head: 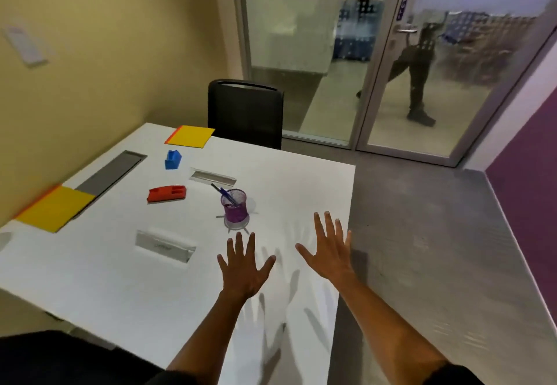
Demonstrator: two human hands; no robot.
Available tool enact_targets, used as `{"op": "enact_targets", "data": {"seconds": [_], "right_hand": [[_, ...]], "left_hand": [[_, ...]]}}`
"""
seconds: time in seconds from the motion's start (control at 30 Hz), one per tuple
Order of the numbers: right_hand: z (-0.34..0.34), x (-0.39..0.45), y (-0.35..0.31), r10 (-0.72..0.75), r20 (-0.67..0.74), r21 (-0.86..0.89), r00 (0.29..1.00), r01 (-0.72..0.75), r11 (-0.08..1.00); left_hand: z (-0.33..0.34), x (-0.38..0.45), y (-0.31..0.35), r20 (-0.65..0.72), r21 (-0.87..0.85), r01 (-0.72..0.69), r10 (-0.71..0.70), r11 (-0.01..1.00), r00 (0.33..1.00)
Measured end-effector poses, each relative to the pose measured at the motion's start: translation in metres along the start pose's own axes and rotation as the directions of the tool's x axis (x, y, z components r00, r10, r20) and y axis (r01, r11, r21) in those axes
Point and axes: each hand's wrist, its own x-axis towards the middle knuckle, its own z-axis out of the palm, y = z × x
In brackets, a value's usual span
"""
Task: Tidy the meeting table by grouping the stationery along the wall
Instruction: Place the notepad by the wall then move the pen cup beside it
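both hands spread flat – holding nothing.

head view: single wide-angle, worn on head | faces forward and down across counter toward glass door | near: both hands low in frame

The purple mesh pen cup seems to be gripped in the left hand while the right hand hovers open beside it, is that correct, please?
Not quite: the head view shows the left hand open with fingers spread, holding nothing, a little short of the purple mesh pen cup, which stands untouched on the white table. The right hand does hover open beside it.
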Motion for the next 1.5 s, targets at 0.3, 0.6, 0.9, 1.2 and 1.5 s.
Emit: {"op": "enact_targets", "data": {"seconds": [0.3, 0.6, 0.9, 1.2, 1.5], "right_hand": [[0.021, 0.047, -0.054, -0.133, 0.062, 0.068, 0.989, 0.129, 0.989], [0.057, 0.095, -0.097, -0.145, 0.169, 0.145, 0.975, 0.121, 0.982], [0.102, 0.156, -0.138, -0.058, 0.251, 0.307, 0.966, -0.022, 0.951], [0.140, 0.209, -0.156, -0.072, 0.388, 0.467, 0.919, -0.129, 0.875], [0.158, 0.236, -0.166, -0.120, 0.227, 0.634, 0.967, -0.054, 0.771]], "left_hand": [[-0.020, 0.016, -0.031, -0.058, -0.019, 0.159, -0.160, 0.987, 0.985], [-0.026, 0.080, -0.070, 0.060, -0.128, 0.150, -0.143, 0.980, 0.988], [-0.021, 0.172, -0.115, 0.209, -0.120, 0.100, -0.074, 0.988, 0.975], [-0.010, 0.249, -0.136, 0.205, -0.297, 0.095, -0.033, 0.950, 0.978], [-0.006, 0.284, -0.135, 0.096, -0.512, -0.009, 0.068, 0.859, 0.993]]}}
